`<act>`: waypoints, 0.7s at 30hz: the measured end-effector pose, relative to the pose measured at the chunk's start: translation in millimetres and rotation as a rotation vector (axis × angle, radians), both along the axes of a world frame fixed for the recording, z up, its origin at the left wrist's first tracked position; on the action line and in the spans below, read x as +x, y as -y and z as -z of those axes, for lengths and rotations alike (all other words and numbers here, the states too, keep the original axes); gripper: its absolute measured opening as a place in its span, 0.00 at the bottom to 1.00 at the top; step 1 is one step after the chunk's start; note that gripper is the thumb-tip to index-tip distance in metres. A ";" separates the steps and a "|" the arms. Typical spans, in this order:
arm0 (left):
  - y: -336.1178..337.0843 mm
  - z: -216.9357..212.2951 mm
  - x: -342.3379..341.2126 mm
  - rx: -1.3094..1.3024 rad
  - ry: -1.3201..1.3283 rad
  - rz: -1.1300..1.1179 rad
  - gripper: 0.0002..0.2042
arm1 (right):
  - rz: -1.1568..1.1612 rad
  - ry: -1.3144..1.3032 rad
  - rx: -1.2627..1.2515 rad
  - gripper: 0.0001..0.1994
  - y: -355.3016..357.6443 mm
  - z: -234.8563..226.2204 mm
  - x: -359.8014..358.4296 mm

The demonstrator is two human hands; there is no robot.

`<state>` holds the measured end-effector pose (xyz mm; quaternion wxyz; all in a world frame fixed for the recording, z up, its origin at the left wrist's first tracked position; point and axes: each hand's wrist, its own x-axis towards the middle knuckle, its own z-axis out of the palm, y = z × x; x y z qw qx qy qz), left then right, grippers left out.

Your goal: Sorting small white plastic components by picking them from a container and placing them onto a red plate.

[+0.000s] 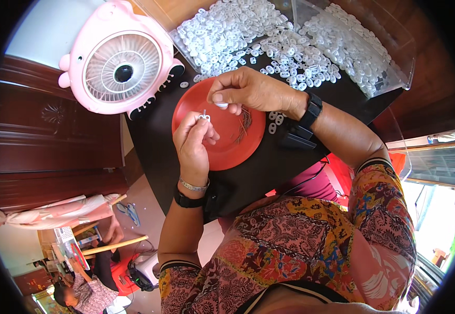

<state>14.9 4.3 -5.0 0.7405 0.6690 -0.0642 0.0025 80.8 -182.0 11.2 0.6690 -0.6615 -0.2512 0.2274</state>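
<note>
Over a round red tray point(227, 157), my left hand point(193, 141) pinches a small white two-hole plastic piece point(204, 118) between thumb and fingertips. A short thin grey pin seems to stick up from that piece. To its upper right, my right hand point(256, 91) is closed in a pinch on another small white piece point(221, 105), mostly covered by the fingers. The two pieces are apart. Inside the tray, near its right side, lies a loose heap of thin brownish pins or sticks point(243, 128). Both wrists wear black bands.
Clear bins of white two-hole pieces point(232, 31) point(347, 49) stand at the back, with more spilled between them point(300, 57). A pink fan point(122, 68) is at the left. Several pieces point(273, 125) and a black device point(296, 138) lie right of the tray. Another person point(94, 293) sits lower left.
</note>
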 end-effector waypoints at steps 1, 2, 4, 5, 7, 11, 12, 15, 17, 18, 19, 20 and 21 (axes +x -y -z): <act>0.8 -1.0 -0.1 0.001 0.003 0.004 0.08 | 0.004 -0.012 0.016 0.08 0.0 0.3 0.5; 1.1 -1.7 -0.9 -0.013 0.007 -0.019 0.08 | 0.004 -0.010 0.018 0.08 0.0 0.2 0.3; 1.3 -2.1 -0.7 -0.024 0.011 -0.043 0.08 | -0.052 -0.008 0.068 0.10 0.9 0.2 -0.9; 1.1 -2.6 -0.4 -0.030 0.018 -0.046 0.08 | -0.053 -0.008 0.070 0.10 1.4 -0.2 -1.1; 0.8 -3.1 -0.7 -0.034 0.024 -0.050 0.08 | -0.050 0.002 0.090 0.10 1.8 -0.8 -1.4; 0.5 -2.8 -0.1 -0.026 0.038 -0.052 0.09 | -0.033 -0.011 0.113 0.11 0.6 1.9 0.4; 0.7 -2.9 0.0 -0.028 0.040 -0.053 0.09 | -0.030 -0.028 0.127 0.11 0.8 3.1 1.5; 1.6 -3.6 -0.6 -0.020 0.025 -0.036 0.08 | -0.021 -0.048 0.138 0.11 1.0 4.7 3.2; 1.6 -3.5 -1.1 0.033 0.014 -0.018 0.09 | -0.018 -0.051 0.135 0.10 0.9 4.0 2.7; 1.5 -3.3 -1.3 0.086 0.001 -0.001 0.09 | -0.013 -0.043 0.133 0.10 0.9 2.6 1.7; 2.1 -3.1 -1.3 0.086 0.001 -0.002 0.09 | -0.008 -0.036 0.130 0.09 0.8 1.2 0.9; 2.9 -3.1 -1.1 0.092 -0.007 -0.006 0.09 | -0.009 -0.037 0.131 0.09 0.6 -0.1 0.0; 3.2 -3.2 -0.9 0.097 -0.015 -0.011 0.09 | 0.015 -0.037 0.128 0.09 0.3 -1.4 -0.8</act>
